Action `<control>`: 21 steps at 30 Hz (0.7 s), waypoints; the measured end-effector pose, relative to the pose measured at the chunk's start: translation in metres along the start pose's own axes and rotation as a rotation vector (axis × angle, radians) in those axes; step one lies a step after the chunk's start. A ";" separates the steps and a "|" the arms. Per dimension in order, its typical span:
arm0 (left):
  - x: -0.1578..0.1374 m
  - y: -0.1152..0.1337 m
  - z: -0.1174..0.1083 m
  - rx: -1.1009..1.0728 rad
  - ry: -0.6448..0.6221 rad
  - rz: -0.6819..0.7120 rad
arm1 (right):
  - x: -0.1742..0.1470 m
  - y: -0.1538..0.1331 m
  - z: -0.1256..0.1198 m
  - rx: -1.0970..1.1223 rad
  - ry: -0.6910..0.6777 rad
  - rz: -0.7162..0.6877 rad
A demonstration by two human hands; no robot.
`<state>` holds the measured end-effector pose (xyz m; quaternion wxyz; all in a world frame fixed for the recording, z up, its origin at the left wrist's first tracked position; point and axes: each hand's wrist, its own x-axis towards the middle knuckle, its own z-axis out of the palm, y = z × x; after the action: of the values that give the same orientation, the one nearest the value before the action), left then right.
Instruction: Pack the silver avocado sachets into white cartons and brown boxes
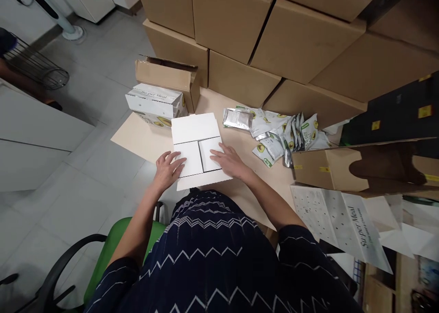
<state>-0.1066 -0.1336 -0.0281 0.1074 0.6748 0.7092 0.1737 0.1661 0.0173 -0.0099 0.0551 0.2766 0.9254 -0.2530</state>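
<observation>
A white cardboard box (pixel 195 129) lies at the near edge of the table, with two side flaps folded inward and two wider flaps spread out at the far and near ends. My left hand (pixel 168 168) rests on its left flap, fingers stretched and apart. On the right flap lies my right hand (pixel 229 159), its fingers also extended. Just beyond the box, to the left, stands a printed Super Meal box (pixel 156 103). Several foil pouches (pixel 274 127) with avocado pictures are heaped on the table to the right.
Large brown cartons (pixel 236 24) are stacked along the back. An open brown box (pixel 164 72) stands at back left. At right are another open carton (pixel 329 166) and flat printed Super Meal sheets (pixel 343 221). A green chair (pixel 113 253) is behind me on the left.
</observation>
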 end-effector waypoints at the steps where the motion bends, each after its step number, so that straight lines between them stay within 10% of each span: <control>1: -0.002 -0.003 -0.002 0.002 -0.012 0.012 | 0.001 0.005 0.000 0.029 -0.016 -0.035; 11: -0.041 -0.007 -0.015 -0.007 -0.228 0.041 | -0.037 0.026 0.008 0.024 0.031 -0.145; 21: -0.015 -0.004 0.003 -0.318 0.041 -0.023 | -0.019 0.026 0.021 0.275 0.237 -0.070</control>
<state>-0.1079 -0.1482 -0.0331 0.2001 0.6375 0.6825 0.2962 0.1954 0.0165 -0.0349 -0.1016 0.2771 0.8911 -0.3447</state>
